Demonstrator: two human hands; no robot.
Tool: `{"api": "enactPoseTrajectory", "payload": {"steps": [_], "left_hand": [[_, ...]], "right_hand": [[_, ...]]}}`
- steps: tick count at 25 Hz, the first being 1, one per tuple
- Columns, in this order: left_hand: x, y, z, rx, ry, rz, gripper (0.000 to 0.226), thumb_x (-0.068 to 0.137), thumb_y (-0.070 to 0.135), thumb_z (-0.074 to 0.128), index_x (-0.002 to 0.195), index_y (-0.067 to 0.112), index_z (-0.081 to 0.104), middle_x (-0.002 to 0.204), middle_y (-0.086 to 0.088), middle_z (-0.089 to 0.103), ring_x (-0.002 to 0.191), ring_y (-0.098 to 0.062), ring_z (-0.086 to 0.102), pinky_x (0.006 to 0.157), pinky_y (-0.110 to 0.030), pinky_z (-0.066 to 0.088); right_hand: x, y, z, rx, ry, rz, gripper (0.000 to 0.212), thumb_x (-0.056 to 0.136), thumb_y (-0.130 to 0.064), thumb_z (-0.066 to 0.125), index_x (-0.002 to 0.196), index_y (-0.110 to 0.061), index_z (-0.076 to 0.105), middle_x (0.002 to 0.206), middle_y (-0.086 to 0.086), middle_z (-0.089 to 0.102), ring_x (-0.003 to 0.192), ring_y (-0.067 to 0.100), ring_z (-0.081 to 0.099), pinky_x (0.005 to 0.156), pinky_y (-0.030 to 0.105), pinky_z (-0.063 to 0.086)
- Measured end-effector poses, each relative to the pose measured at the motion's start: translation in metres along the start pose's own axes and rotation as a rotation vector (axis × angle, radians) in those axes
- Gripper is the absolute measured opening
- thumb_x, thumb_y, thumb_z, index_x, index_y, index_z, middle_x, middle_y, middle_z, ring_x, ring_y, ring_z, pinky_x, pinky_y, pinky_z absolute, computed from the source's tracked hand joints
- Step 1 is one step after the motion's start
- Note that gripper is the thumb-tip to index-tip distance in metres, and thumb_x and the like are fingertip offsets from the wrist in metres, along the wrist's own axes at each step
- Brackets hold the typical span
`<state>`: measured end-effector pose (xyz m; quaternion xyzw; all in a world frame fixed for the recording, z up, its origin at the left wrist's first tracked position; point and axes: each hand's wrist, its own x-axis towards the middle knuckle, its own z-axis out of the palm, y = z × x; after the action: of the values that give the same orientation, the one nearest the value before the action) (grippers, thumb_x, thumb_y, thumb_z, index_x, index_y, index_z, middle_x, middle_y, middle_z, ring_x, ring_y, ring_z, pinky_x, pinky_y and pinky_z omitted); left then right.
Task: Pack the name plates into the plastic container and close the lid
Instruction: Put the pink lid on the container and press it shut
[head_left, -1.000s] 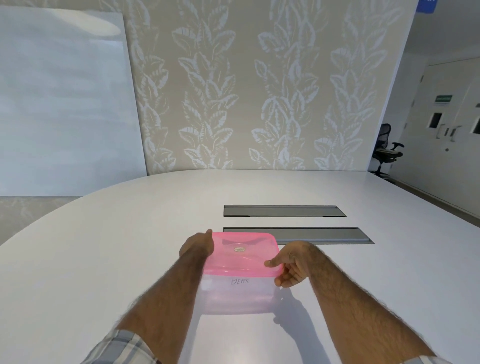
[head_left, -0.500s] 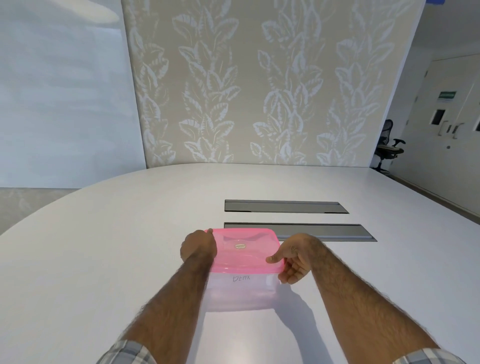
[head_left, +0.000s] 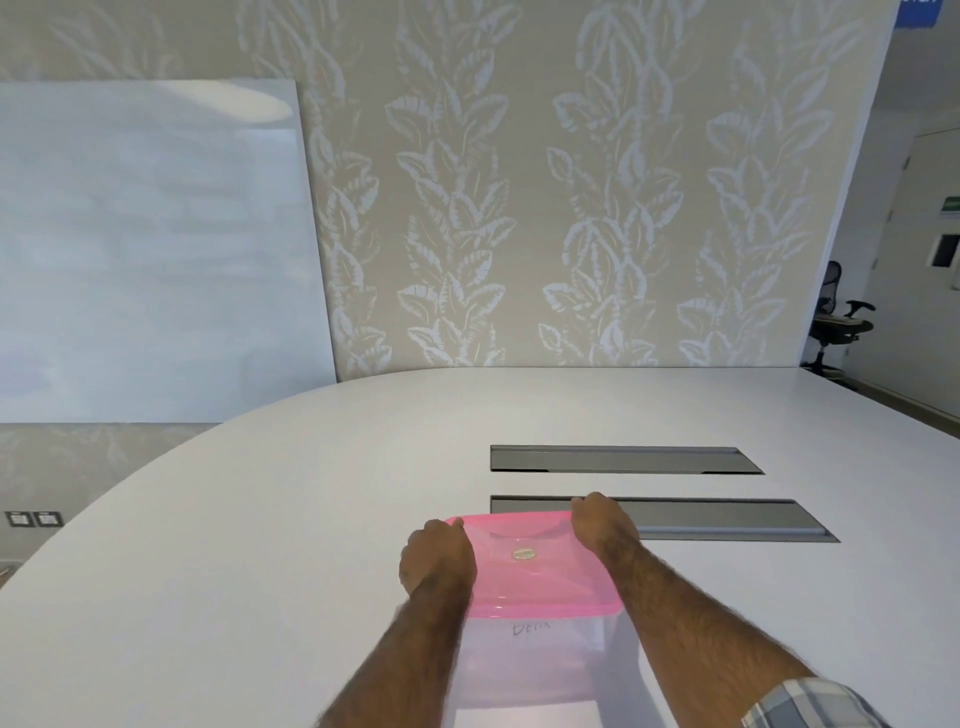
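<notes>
A clear plastic container (head_left: 535, 660) stands on the white table, with handwritten letters on its front wall. Its translucent pink lid (head_left: 530, 571) lies flat on top, a small round sticker at its centre. My left hand (head_left: 436, 558) rests on the lid's left edge with fingers curled over it. My right hand (head_left: 602, 525) presses on the lid's far right corner, fingers bent down over the rim. Pale shapes show faintly through the container wall; I cannot make out the name plates.
The white oval table (head_left: 260, 545) spreads wide on all sides. Two grey recessed cable hatches (head_left: 618, 460) (head_left: 727, 519) lie just beyond the container. A whiteboard (head_left: 150, 249) leans on the leaf-patterned wall. An office chair (head_left: 836, 322) stands far right.
My right hand moved from the lid's near right corner to its far right corner. The left hand stayed on the left edge. The camera tilted up and shifted.
</notes>
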<state>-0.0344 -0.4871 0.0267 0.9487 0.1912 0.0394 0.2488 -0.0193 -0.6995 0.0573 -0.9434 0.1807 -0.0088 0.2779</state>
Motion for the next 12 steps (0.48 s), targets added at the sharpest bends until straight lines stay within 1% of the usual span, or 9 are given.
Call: {"api": "enactPoseTrajectory", "payload": {"steps": [2,4,8,10,12], "left_hand": [[-0.001,0.001,-0.001,0.014,-0.001,0.002,0.051,0.103,0.048,0.029,0.122,0.013,0.060,0.124,-0.008,0.064,0.114,-0.028,0.062,0.092,-0.035,0.047],[-0.002,0.001,-0.001,0.021,-0.007,0.017,0.050,0.103,0.048,0.028,0.122,0.014,0.060,0.124,-0.008,0.064,0.114,-0.028,0.061,0.092,-0.035,0.046],[0.000,0.000,0.000,0.053,-0.015,0.065,0.048,0.104,0.045,0.026,0.125,0.015,0.058,0.125,-0.007,0.062,0.115,-0.027,0.060,0.092,-0.036,0.046],[0.002,-0.001,-0.002,0.050,-0.034,0.072,0.048,0.104,0.044,0.026,0.127,0.016,0.058,0.126,-0.007,0.062,0.115,-0.027,0.059,0.092,-0.037,0.046],[0.000,-0.001,-0.005,-0.005,-0.038,0.041,0.050,0.103,0.047,0.029,0.123,0.014,0.061,0.123,-0.008,0.063,0.112,-0.028,0.062,0.091,-0.037,0.046]], "right_hand": [[0.007,0.001,0.005,-0.027,0.018,0.009,0.041,0.099,-0.025,0.035,0.112,-0.006,0.069,0.124,0.016,0.067,0.110,0.031,0.064,0.091,0.036,0.049],[0.013,0.002,0.007,-0.036,0.016,0.005,0.041,0.099,-0.028,0.036,0.113,-0.006,0.068,0.124,0.016,0.067,0.110,0.032,0.064,0.091,0.036,0.049],[0.029,0.010,0.010,-0.017,0.026,-0.017,0.042,0.098,-0.030,0.040,0.110,-0.002,0.068,0.121,0.018,0.068,0.108,0.033,0.064,0.091,0.036,0.050],[0.031,0.010,0.014,-0.001,0.049,-0.016,0.041,0.098,-0.031,0.041,0.106,-0.003,0.069,0.116,0.018,0.070,0.103,0.033,0.066,0.089,0.036,0.052],[0.031,0.011,0.017,0.008,0.082,-0.003,0.040,0.098,-0.032,0.041,0.103,-0.004,0.070,0.113,0.017,0.071,0.099,0.033,0.066,0.084,0.036,0.052]]}}
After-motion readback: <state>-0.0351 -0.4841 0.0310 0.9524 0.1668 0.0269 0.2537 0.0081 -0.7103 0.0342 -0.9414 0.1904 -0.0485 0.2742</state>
